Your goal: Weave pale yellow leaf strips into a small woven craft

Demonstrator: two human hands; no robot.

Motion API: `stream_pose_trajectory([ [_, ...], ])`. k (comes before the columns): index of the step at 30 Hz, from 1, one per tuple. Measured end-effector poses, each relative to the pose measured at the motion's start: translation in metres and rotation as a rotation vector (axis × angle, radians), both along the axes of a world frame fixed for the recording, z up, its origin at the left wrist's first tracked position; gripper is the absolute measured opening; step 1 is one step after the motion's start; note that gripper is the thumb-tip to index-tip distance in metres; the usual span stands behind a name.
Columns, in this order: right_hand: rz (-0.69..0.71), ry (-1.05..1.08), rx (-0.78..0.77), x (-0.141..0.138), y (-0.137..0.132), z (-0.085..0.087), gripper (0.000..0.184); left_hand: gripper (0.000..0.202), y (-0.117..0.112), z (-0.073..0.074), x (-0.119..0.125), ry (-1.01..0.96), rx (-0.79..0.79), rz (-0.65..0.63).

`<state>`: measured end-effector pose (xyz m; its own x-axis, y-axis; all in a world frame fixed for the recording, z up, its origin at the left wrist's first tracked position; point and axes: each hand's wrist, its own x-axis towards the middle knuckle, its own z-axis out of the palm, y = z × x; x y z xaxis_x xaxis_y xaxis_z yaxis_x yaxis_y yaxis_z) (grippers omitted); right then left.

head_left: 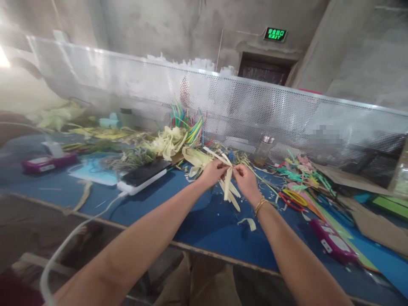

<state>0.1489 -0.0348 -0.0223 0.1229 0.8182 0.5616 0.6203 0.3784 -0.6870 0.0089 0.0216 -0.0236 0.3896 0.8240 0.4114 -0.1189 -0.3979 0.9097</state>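
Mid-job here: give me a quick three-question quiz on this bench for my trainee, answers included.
1. True or false: the left hand and the right hand both grip the pale leaf strips.
2. Which wrist wears the gold bracelet?
3. What lies on the blue table just to the right of the right hand? A) a hammer B) scissors C) a mug

Key: 1 true; 2 the right wrist; 3 B.

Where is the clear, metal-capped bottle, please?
Head view, right of centre: the clear metal-capped bottle stands by the perforated metal screen, beyond the right hand pinching pale leaf strips.
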Motion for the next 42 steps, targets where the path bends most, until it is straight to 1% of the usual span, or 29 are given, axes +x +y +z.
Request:
stream_pose_trajectory([
  [3,0.062,0.18,-0.055,-0.004,-0.001,-0.002,0.023,0.015,-0.002,0.0,0.003,-0.096,-0.053,-0.056],
  [8,0.199,0.556,-0.14,-0.011,-0.002,-0.001,0.025,0.019,-0.007,0.003,0.001,-0.074,-0.023,-0.136],
  [10,0.222,0.644,-0.163,-0.012,-0.001,0.0,0.027,0.021,-0.01,0.005,0.0,-0.058,-0.054,-0.163],
  [14,0.217,0.663,-0.173,-0.013,-0.002,0.003,0.029,0.029,-0.014,0.006,0.0,-0.105,-0.162,-0.156],
  [20,0.269,0.645,-0.264,-0.016,-0.011,0.007,0.032,0.029,-0.01,0.006,-0.002,-0.18,-0.206,-0.111],
  [22,0.266,0.606,-0.27,-0.016,-0.012,0.009,0.032,0.029,-0.009,0.008,-0.004,-0.188,-0.213,-0.084],
  [25,0.219,0.501,-0.212,-0.014,-0.011,0.008,0.03,0.029,-0.007,0.01,-0.005,-0.174,-0.194,-0.033],
  [27,0.171,0.382,-0.149,-0.012,-0.009,0.008,0.029,0.03,-0.006,0.009,-0.005,-0.175,-0.176,-0.001],
  [30,0.071,0.123,-0.033,-0.009,-0.008,0.008,0.026,0.032,-0.005,0.007,-0.003,-0.184,-0.168,0.028],
  [33,-0.034,-0.138,0.056,-0.006,-0.01,0.012,0.023,0.032,-0.006,0.007,-0.003,-0.193,-0.195,0.024],
  [36,-0.102,-0.314,0.112,-0.003,-0.014,0.016,0.022,0.032,-0.008,0.01,-0.003,-0.212,-0.219,0.008],
  [39,-0.118,-0.43,0.14,-0.001,-0.016,0.018,0.025,0.032,-0.009,0.011,-0.005,-0.209,-0.211,0.001],
  [42,-0.146,-0.48,0.15,-0.001,-0.016,0.018,0.03,0.029,-0.008,0.01,-0.006,-0.152,-0.139,-0.008],
])
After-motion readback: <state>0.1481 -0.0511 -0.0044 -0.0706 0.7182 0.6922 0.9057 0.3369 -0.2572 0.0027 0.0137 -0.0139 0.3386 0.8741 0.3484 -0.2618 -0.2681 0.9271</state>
